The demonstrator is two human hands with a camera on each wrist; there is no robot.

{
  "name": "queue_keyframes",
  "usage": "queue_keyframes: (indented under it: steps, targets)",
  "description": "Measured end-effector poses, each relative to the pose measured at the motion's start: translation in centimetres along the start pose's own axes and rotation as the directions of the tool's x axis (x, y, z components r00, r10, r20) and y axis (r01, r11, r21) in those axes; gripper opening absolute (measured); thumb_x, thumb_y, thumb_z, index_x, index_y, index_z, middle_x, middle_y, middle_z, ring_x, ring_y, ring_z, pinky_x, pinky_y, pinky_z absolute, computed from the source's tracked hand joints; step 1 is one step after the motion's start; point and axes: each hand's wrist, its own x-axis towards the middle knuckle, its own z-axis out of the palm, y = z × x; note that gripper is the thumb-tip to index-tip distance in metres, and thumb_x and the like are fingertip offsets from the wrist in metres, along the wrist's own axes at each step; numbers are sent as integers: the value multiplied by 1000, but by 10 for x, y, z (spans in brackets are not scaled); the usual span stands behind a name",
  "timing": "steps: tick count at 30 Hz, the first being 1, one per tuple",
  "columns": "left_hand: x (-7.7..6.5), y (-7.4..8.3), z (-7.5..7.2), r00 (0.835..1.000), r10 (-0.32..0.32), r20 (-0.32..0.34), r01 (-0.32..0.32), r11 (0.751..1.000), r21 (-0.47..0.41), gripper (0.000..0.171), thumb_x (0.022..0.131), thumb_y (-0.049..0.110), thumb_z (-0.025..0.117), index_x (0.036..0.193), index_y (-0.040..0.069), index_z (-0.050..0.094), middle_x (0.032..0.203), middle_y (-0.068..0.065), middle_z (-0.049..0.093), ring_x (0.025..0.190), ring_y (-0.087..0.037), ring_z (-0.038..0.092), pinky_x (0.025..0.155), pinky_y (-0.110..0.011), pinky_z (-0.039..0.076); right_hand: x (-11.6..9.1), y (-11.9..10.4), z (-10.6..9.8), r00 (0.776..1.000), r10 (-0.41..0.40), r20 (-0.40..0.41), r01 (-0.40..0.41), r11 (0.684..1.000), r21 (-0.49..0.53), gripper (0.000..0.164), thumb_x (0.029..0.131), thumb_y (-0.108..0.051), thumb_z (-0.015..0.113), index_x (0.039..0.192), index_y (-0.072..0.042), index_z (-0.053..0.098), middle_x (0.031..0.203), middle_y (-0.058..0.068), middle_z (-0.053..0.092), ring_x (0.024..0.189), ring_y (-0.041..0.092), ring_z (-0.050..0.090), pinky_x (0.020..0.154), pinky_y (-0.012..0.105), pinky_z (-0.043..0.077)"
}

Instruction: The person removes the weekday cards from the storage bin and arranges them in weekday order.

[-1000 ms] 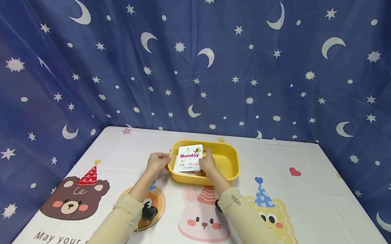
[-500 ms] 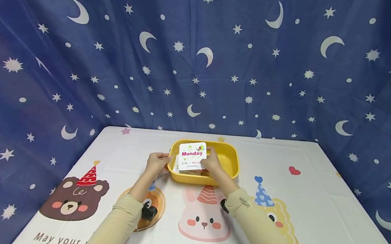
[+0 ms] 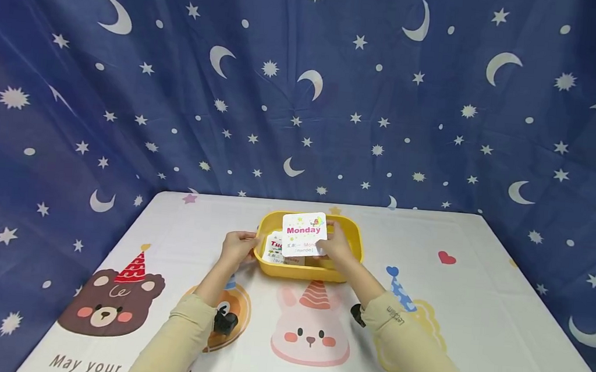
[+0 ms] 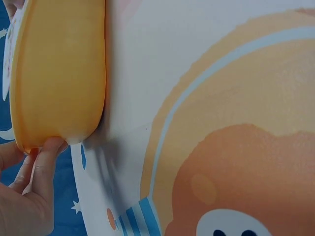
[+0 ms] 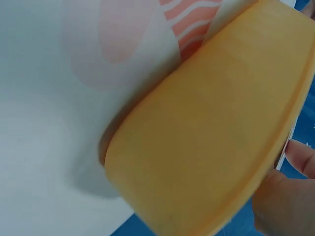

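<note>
A yellow plastic basket [image 3: 299,272] stands on the table toward the back. My left hand [image 3: 237,248] pinches its left rim; in the left wrist view the fingers [image 4: 47,160] lie against the basket's end wall. With thumb and fingers, my right hand [image 3: 339,249] holds a white card [image 3: 300,250] printed "Monday" by its right edge, tilted up over the basket. Underneath it, inside the basket, lies another card [image 3: 273,257] printed "Tuesday", partly covered. From the right wrist, the basket wall [image 5: 206,128] hides most of the held card, and the thumb [image 5: 301,157] shows at its edge.
A white tablecloth [image 3: 201,216] with cartoon animals and lettering covers the table. Behind the table's back edge hangs a dark blue curtain [image 3: 331,165] with moons and stars. Small black objects [image 3: 225,322] show beside the forearms.
My right hand has moved right and slightly up with the Monday card, uncovering more of the Tuesday card beneath. My left hand stays at the basket's rim.
</note>
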Motion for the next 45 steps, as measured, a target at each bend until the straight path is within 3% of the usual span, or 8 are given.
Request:
queue_keyframes:
  steps: [7, 17, 27, 37, 45]
  targets:
    - [-2, 0, -1, 1000, -12, 6, 12, 1000, -1, 29, 91, 10, 60, 116, -4, 61, 107, -24, 64, 59, -7, 58, 52, -18, 52, -12, -5, -20, 1000, -19, 18, 19, 1000, -1, 62, 86, 11, 49, 142, -2, 24, 117, 30, 53, 75, 20, 62, 71, 39, 59]
    - [-1, 3, -1, 999, -34, 5, 34, 999, 5, 29, 91, 12, 62, 115, -3, 61, 99, -18, 63, 59, -8, 56, 57, -20, 54, -33, -7, -45, 998, -40, 46, 41, 999, -19, 63, 88, 9, 48, 143, -3, 20, 123, 31, 52, 85, 23, 65, 83, 48, 56]
    - [0, 3, -2, 997, -63, 39, 65, 997, -40, 32, 91, 11, 61, 120, -3, 60, 110, -21, 62, 65, -10, 60, 54, -16, 52, -58, -12, -78, 997, -51, 60, 55, 996, -64, 64, 88, 9, 49, 144, -2, 19, 126, 32, 51, 81, 14, 63, 74, 40, 59]
    - [-1, 4, -8, 994, -93, 49, 95, 995, -42, 32, 92, 12, 60, 120, -1, 59, 110, -18, 61, 66, -9, 60, 54, -16, 53, -78, 5, -108, 999, -32, 30, 36, 991, -130, 66, 90, 5, 52, 145, -2, 17, 126, 33, 50, 82, 16, 65, 69, 36, 59]
    - [-1, 4, -5, 994, -94, 54, 96, 994, -42, 33, 92, 11, 60, 121, -3, 58, 108, -19, 61, 61, -7, 58, 54, -17, 53, -86, 18, -139, 1000, -21, -1, 20, 988, -156, 67, 90, 6, 50, 145, 2, 12, 127, 38, 46, 80, 14, 65, 71, 38, 60]
